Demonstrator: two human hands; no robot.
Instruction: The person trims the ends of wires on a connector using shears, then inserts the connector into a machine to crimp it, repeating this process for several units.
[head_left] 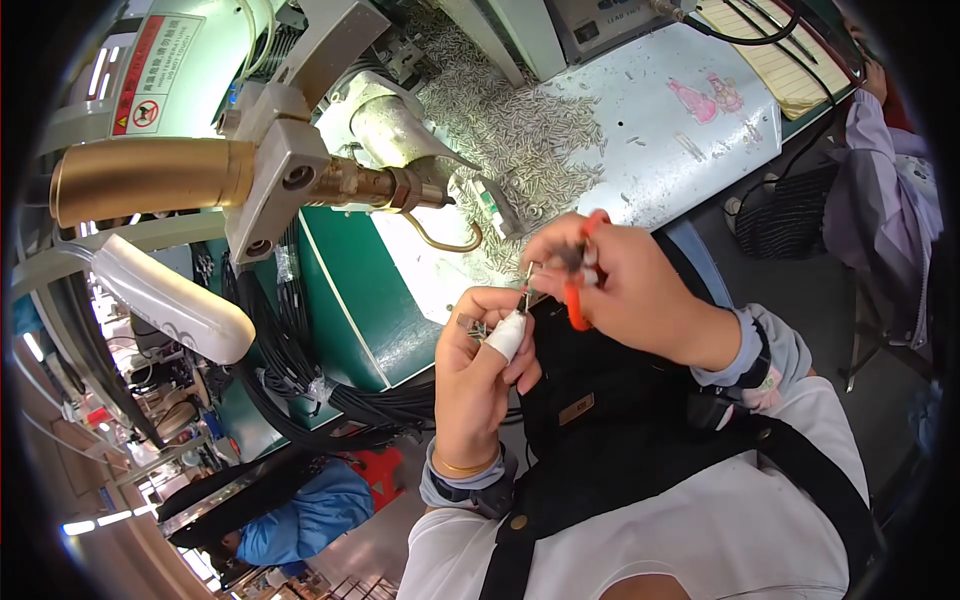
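Note:
My left hand (468,385) is closed, its thumb wrapped in white tape (506,337), and pinches the end of a thin dark cable (523,300) with a bit of red at the tip. Small metal pieces (474,327) show between its fingers. Facing it, my right hand (645,295) is closed around an orange-handled hand tool (576,304), which looks like small pliers or cutters. Its thumb and forefinger meet close to the cable tip, at a thin light-coloured piece. What exactly those fingertips pinch is too small to make out.
Many small silver metal pieces (530,130) cover the bench beyond my hands. A brass-coloured tool head (150,180) on a bracket and a white lamp (175,300) reach in from the left. Bundled black cables (290,370) lie below. Other people (305,515) sit nearby.

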